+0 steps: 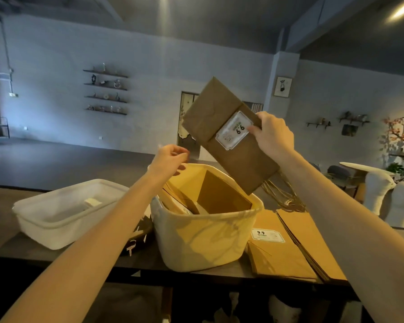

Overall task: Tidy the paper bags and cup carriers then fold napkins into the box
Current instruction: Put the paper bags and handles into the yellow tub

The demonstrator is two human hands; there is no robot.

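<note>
**Paper bag held above the tub**

The right hand (272, 134) grips a folded brown paper bag (229, 138) by its right edge, thumb on the white label (234, 131) that reads 9.9 upside down; the bag is tilted, its lower corner over the far right rim of the cream tub (203, 241), its string handles (282, 194) hanging down behind the tub; the left hand (170, 159) is raised over the far left rim of the same tub, its fingers (181, 153) loosely curled toward the thumb; whether they pinch something small, I cannot tell; inside the tub stand more brown bags (219, 194), upright and leaning; just right of the tub a stack of flat paper bags (289, 248) lies on the dark bench (14, 248), the top one with the same 9.9 label; on the left of the tub sits a white translucent box (56, 220), with a small pale object inside that is too blurred to name; between box and tub a dark thing with white marks (138, 238) is partly hidden under the left forearm; on the far wall hang shelves (106, 89) with small ornaments.
</note>
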